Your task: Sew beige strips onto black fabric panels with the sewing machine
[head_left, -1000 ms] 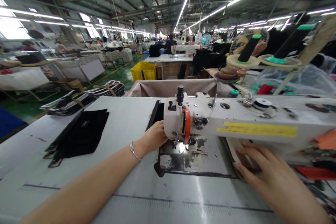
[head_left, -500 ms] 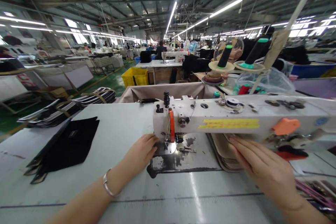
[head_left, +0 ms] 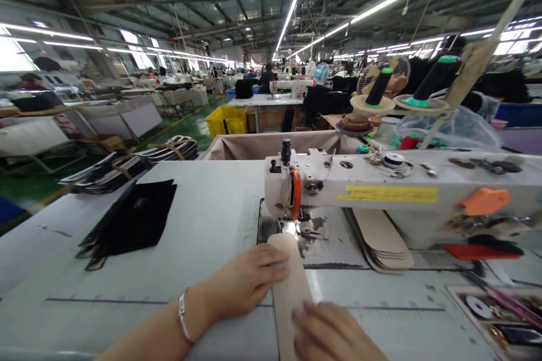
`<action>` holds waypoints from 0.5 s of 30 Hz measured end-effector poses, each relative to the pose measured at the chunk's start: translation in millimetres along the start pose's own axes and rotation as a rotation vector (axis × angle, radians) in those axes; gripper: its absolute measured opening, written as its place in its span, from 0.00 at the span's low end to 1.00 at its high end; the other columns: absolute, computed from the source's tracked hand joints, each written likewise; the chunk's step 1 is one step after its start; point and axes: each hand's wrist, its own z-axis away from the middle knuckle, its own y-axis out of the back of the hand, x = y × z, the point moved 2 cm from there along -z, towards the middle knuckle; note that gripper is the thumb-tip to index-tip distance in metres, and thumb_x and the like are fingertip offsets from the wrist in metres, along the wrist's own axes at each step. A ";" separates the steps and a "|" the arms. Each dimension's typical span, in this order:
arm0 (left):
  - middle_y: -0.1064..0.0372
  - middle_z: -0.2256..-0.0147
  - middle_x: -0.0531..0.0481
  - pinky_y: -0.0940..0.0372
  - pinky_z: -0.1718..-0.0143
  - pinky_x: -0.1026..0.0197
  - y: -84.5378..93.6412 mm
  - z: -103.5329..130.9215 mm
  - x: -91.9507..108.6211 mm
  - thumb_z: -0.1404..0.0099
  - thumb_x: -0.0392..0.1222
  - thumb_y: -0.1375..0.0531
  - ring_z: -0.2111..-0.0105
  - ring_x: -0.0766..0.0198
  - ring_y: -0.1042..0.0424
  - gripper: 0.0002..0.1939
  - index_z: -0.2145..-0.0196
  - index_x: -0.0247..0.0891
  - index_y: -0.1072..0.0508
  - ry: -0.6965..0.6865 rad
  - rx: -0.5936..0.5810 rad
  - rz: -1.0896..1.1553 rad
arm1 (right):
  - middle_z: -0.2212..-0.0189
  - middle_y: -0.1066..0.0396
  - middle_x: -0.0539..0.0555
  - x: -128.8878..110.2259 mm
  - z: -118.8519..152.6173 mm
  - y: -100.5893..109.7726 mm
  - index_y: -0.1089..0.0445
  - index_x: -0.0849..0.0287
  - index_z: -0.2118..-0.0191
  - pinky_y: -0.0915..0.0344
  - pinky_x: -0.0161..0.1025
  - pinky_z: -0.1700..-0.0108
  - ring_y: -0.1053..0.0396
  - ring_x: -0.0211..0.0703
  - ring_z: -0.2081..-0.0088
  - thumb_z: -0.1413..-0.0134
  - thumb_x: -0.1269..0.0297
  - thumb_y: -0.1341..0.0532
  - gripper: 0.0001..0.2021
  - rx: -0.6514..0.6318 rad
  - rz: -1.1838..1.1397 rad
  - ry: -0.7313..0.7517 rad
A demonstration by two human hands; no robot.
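Note:
A beige rounded-end strip (head_left: 290,287) lies in front of the sewing machine (head_left: 351,175), its far end just below the needle area. My left hand (head_left: 249,276) holds the strip by its left edge, fingers on top and close together. At the strip's right edge, nearer to me, is my right hand (head_left: 334,333); motion smears its fingers, so its grip is unclear. Several like pieces form a beige stack (head_left: 383,242) under the machine arm.
Black fabric pieces (head_left: 138,220) lie on the left of the table (head_left: 215,203). A tray (head_left: 486,333) with a bobbin and small tools sits at the right. Thread cones (head_left: 379,87) stand behind the machine, and a yellow crate (head_left: 226,121) is beyond.
My right hand has come from the stack towards me and left, with one beige strip now in front of the needle. My left hand has moved from beside the needle plate onto the strip.

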 end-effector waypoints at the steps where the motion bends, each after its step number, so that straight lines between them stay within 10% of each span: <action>1: 0.34 0.41 0.44 0.39 0.38 0.50 0.9 1.8 -3.3 0.31 0.34 0.44 0.41 0.55 0.36 0.19 0.44 0.41 0.29 0.032 0.015 0.005 | 0.44 0.30 0.56 8.8 -3.4 -5.2 0.32 0.50 0.42 0.25 0.44 0.52 0.30 0.49 0.45 0.42 0.74 0.44 0.23 -0.033 0.035 -0.005; 6: 0.32 0.45 0.42 0.37 0.41 0.39 -0.8 6.3 -20.4 0.36 0.44 0.34 0.45 0.49 0.32 0.20 0.46 0.45 0.26 0.232 0.096 -0.121 | 0.35 0.43 0.56 38.4 -17.7 -28.0 0.42 0.51 0.34 0.33 0.46 0.41 0.38 0.49 0.38 0.53 0.84 0.47 0.39 -0.260 0.038 -0.066; 15: 0.36 0.40 0.41 0.44 0.35 0.42 -8.1 8.9 -28.6 0.30 0.44 0.41 0.39 0.53 0.36 0.19 0.43 0.42 0.29 0.183 0.081 -0.097 | 0.36 0.40 0.53 56.7 -43.7 -42.2 0.34 0.49 0.40 0.36 0.45 0.39 0.39 0.44 0.37 0.45 0.83 0.50 0.31 -0.294 -0.258 -0.084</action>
